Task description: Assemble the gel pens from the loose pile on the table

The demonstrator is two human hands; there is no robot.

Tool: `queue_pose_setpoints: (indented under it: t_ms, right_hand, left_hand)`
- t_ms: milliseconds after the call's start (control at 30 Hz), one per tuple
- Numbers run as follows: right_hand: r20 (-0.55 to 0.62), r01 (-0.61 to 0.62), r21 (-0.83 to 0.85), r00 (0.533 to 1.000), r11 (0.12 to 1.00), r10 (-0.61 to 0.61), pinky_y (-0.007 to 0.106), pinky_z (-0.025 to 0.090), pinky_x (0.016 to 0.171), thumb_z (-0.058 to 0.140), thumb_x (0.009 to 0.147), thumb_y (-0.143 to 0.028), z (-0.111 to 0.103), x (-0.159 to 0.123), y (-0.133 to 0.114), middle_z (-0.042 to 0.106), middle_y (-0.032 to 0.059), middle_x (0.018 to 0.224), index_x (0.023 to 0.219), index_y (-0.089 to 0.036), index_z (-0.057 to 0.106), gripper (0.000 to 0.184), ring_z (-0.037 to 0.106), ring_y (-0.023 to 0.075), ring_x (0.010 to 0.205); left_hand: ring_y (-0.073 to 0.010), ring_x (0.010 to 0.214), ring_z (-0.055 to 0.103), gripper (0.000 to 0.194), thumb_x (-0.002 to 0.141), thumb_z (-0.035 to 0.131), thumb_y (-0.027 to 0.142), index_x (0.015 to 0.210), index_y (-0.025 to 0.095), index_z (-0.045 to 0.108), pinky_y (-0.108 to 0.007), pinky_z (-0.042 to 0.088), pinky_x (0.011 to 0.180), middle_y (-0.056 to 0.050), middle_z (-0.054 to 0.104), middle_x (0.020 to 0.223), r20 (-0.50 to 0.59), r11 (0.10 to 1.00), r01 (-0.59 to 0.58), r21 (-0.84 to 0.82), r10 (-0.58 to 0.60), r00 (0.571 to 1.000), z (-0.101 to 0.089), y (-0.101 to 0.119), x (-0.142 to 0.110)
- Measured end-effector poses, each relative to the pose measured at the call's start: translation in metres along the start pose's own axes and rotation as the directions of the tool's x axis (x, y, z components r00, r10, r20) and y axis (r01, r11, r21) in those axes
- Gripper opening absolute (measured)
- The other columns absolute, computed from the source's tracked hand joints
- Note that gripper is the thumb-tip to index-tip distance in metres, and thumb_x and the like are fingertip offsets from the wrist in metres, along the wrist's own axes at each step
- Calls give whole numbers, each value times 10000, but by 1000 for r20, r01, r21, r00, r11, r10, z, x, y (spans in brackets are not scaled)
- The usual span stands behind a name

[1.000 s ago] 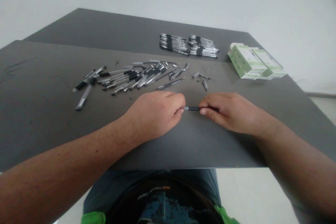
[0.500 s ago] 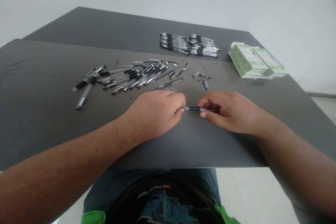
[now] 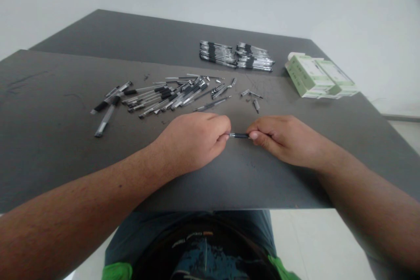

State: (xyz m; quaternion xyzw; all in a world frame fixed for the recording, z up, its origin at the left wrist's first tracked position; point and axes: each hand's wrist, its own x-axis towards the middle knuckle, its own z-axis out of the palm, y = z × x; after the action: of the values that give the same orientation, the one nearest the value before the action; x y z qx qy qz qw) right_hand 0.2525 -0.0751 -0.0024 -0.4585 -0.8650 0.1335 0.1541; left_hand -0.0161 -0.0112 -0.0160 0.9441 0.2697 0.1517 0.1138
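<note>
Above the near part of the table, a pen (image 3: 239, 135) lies level between my two hands. My left hand (image 3: 200, 142) is closed around its left end, back of the hand upward. On the other end, my right hand (image 3: 282, 140) pinches with thumb and fingers. Only a short dark stretch of the pen shows in the gap; both its ends are hidden inside the hands. Just beyond my left hand is a loose heap of pens (image 3: 167, 98) with black grips and clear barrels. A thin refill (image 3: 211, 104) rests at the heap's near right side.
Two neat bunches of pens, a left bunch (image 3: 217, 54) and a right bunch (image 3: 254, 57), lie farther back. Green-and-white boxes (image 3: 311, 76) stand at the right. Small pen parts (image 3: 256, 106) are scattered beyond my right hand. The grey table (image 3: 65, 153) has its front edge near my lap.
My right fingers loosened around the pen half a second ago, showing more of it, and are now closed on it again. My left hand has stayed nearly still.
</note>
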Motion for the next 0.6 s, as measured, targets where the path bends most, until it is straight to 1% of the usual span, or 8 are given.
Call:
queue_pose_setpoints:
  t_ms: [67,133,200,267,367,433,533,600]
  right_hand:
    - [-1,-28,9,1000,1000,28,311,532,738,592,1090,-323,0,0,0,801,49,925,1068,-223,738,178,749,203,811]
    - [5,-34,1,999,999,34,303,516,702,629,1067,-317,0,0,0,784,36,889,1048,-227,729,136,728,193,765]
    - [11,-4,-12,1000,1000,4,307,513,708,581,1101,-323,1,0,1,773,38,861,1017,-225,727,195,724,195,766]
    - [3,18,-6,1000,1000,-18,312,528,752,533,1130,-321,2,0,1,786,49,896,1051,-215,739,245,744,202,819]
    - [-22,-18,20,1000,1000,18,300,527,737,617,1080,-313,2,-1,1,790,39,922,1095,-207,730,155,747,192,811]
    - [-22,-28,14,999,999,29,296,510,704,636,1064,-314,2,-1,1,773,28,883,1060,-214,720,131,729,186,770]
    - [-4,-4,2,1000,1000,4,307,507,719,547,1116,-324,3,0,0,767,39,866,1021,-220,720,223,721,195,782]
    - [-2,-1,9,1000,1000,1,311,512,732,529,1126,-328,4,1,1,775,48,883,1032,-220,723,241,723,199,798]
  left_hand:
    - [-243,901,753,197,1040,546,268,987,211,727,-364,540,771,-62,804,964,-7,1000,-6,3,6,1000,0,0,0]
    - [-243,898,752,195,1039,547,269,981,212,724,-363,536,768,-62,802,955,-9,1000,-11,8,11,1000,0,0,1]
    - [-249,901,752,200,1042,542,273,976,213,722,-370,535,771,-62,799,953,-6,1000,-10,9,10,1000,0,0,1]
    - [-254,902,751,204,1043,536,272,976,214,720,-377,534,773,-64,797,958,1,1000,-4,7,4,1000,0,1,1]
    - [-252,896,746,200,1044,538,274,981,215,718,-374,531,771,-62,796,959,5,1000,-7,6,7,1000,-1,1,1]
    - [-246,894,743,192,1041,545,278,977,217,716,-365,526,771,-59,795,951,2,1000,-7,9,7,1000,-1,1,1]
    - [-244,895,742,192,1040,545,276,968,217,713,-364,520,774,-58,795,941,3,1000,-8,14,8,1000,0,-1,1]
    - [-247,901,745,197,1041,539,272,974,217,716,-371,519,777,-58,801,952,7,1000,-23,12,23,1000,0,-2,1]
